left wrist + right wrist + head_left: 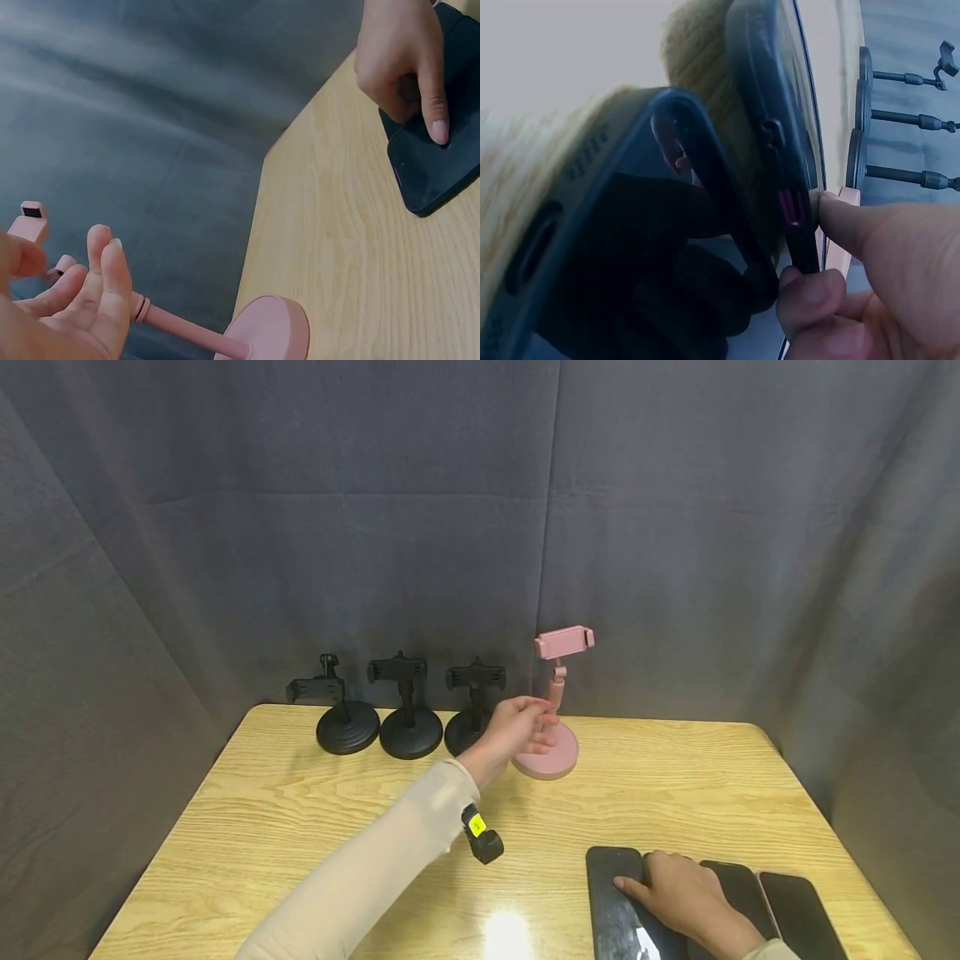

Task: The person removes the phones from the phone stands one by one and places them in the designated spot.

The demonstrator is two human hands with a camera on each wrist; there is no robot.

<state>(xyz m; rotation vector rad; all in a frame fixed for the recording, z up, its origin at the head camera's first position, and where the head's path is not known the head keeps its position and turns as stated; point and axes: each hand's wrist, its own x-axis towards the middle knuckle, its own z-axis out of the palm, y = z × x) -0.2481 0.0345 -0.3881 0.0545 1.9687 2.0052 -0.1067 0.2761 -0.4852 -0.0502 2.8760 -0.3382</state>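
My left hand (517,731) reaches out at the back of the table, beside the pole of a pink phone stand (564,643). Its fingers are loosely bent with nothing between them; contact with the pole is unclear. At the front right, my right hand (686,893) lies over a row of dark phones. In the right wrist view its thumb and fingers pinch the edges of one phone (761,82), partly hidden by the hand. To its left in the head view lies another phone (611,893); to its right are a third phone (731,885) and a pink-edged phone (802,910).
Three black phone stands with round bases line the back edge: a left one (348,727), a middle one (411,731) and a right one (476,677) partly behind my left hand. A grey curtain (375,527) hangs behind the wooden table (277,810).
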